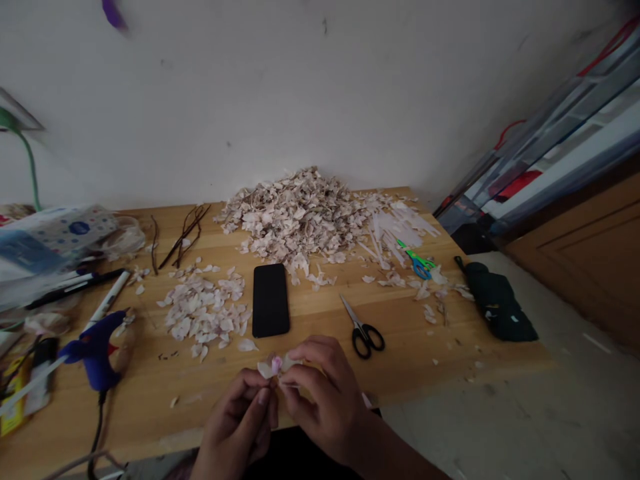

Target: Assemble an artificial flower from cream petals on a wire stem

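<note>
Both my hands meet at the near edge of the wooden table [320, 373]. My left hand [239, 421] and my right hand [325, 393] pinch a small pale pink-and-white flower [276, 365] made of petals between their fingertips. A black phone [271, 299] lies face down just beyond my hands. Left of it lies a small heap of pale petals [205, 312]. A large pile of petals [295, 217] sits against the wall.
Black scissors [363, 329] lie right of the phone, green-blue scissors [419, 261] farther back. A blue glue gun [97, 353] and pens [75, 285] are at the left, thin dark twigs [184, 235] behind. A dark folded umbrella [495, 300] rests on the table's right edge.
</note>
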Demonstrator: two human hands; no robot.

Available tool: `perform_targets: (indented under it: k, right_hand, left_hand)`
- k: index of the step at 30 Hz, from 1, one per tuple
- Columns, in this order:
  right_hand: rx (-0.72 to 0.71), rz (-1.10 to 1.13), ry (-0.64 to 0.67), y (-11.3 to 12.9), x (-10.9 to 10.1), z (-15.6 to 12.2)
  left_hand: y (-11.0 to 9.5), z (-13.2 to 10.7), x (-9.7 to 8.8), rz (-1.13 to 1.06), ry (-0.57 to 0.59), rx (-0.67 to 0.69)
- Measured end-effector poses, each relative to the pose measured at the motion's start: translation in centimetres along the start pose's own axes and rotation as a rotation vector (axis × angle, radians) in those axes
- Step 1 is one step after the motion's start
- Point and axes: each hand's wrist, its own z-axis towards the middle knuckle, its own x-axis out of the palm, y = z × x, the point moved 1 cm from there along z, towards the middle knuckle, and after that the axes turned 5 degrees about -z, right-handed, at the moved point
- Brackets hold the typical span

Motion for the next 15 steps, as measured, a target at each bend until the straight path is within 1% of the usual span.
perform_targets:
  k: [5,10,15]
  right_hand:
    - [0.004,0.045,-0.005,0.02,0.13,0.05]
    - [-0.011,0.058,0.002,0.09,-0.06,0.32]
    - [-0.015,0.047,0.0,0.08,-0.33,0.38]
  left_hand:
    - [-0.04,0.13,0.11,0.006,0.009,0.003]
    - [-0.16,0.1,0.3,0.036,0.036,0.052]
    - [-0.01,0.05,0.03,0.072,0.056,0.078]
